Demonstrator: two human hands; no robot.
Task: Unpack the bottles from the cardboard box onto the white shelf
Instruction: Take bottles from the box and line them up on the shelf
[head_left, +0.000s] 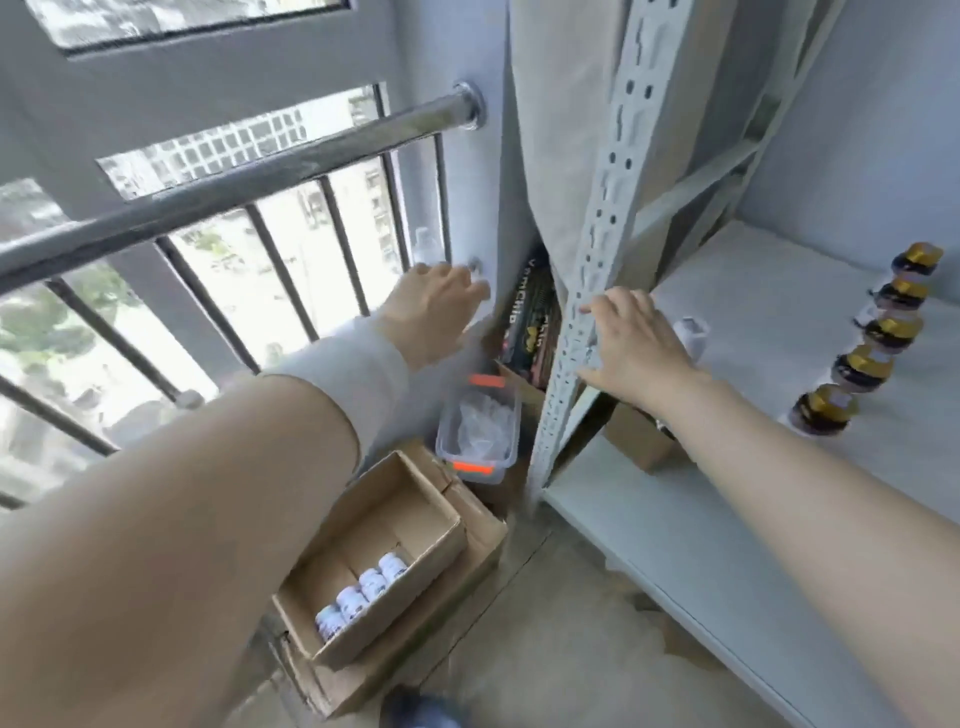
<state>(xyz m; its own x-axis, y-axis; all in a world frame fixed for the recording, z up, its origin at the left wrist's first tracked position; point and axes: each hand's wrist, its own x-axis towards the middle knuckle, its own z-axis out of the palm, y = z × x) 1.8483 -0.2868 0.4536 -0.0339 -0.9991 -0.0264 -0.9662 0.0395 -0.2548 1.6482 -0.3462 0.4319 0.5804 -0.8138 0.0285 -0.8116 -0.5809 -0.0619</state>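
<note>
Left hand (436, 306) spread open by the wall (475, 197); right hand (641, 353) at the shelf post (608, 208), grip unclear.

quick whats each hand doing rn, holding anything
left hand: open, holding nothing
right hand: cannot tell; a white bottle shows just beyond it, but the grip is hidden

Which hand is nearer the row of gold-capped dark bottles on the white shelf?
Right. The right hand is at the shelf's post, left of the row; the left hand is farther left, beyond it.
</note>
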